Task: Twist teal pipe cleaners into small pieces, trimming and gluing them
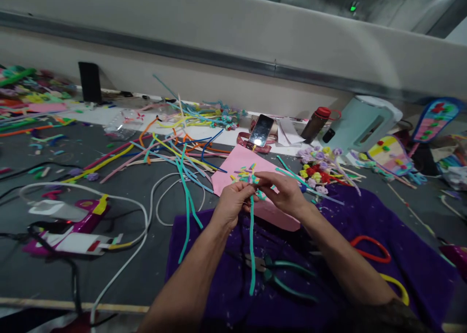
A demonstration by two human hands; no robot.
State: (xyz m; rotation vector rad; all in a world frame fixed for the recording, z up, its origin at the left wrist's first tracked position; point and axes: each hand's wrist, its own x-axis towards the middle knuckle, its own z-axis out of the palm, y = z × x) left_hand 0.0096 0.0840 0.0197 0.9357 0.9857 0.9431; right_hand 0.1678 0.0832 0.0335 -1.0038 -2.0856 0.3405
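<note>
My left hand [233, 202] and my right hand [282, 192] meet above a purple cloth [365, 211]. Both pinch the top of a teal pipe cleaner [251, 245] that hangs down between my forearms. At its upper end sits a small cluster of coloured pipe-cleaner pieces [246, 175]. A pink sheet [237, 167] lies just behind my hands. Green-handled pliers [280, 274] rest on the cloth below my wrists.
Loose pipe cleaners [175, 153] spread over the grey table at the centre left. A phone [261, 130], a brown bottle [315, 123] and a white kettle [359, 123] stand behind. Small pipe-cleaner flowers [317, 170] lie right. A glue gun [73, 216] with cables lies left.
</note>
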